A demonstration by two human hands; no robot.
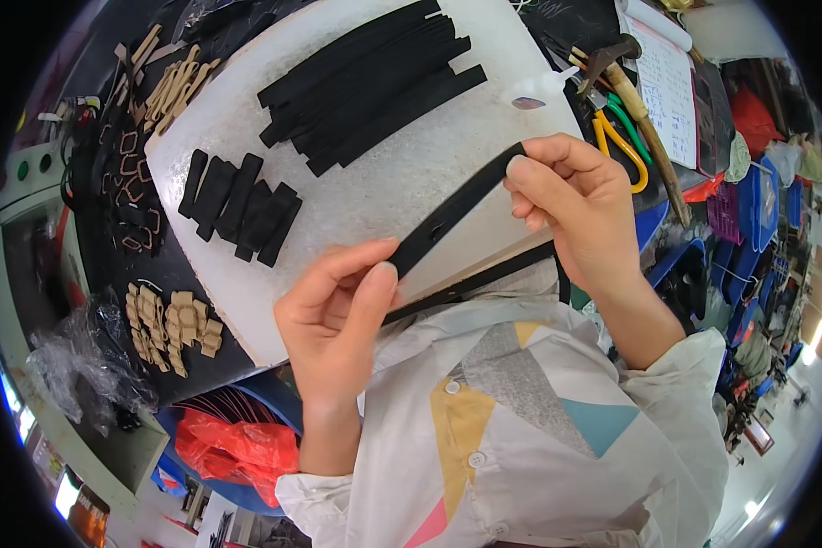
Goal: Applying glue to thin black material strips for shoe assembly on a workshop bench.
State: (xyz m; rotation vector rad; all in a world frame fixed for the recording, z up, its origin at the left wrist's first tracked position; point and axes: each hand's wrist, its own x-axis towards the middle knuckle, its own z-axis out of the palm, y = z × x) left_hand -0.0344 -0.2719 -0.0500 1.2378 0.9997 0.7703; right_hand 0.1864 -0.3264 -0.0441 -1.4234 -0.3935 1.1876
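Note:
A black strap strip is stretched slantwise between my two hands, above the near part of a white board. My left hand pinches its lower left end between thumb and fingers. The upper right end sits in a pinch of my right hand. A small slot or mark shows near the strip's middle. Farther off on the board lies a wide stack of long black strips. To the left rests a group of short black pieces.
Tan strap loops, metal buckles and tan short pieces lie left of the board. At the right are a hammer, yellow-handled scissors and a written notebook. A blue bin with a red bag stands below left.

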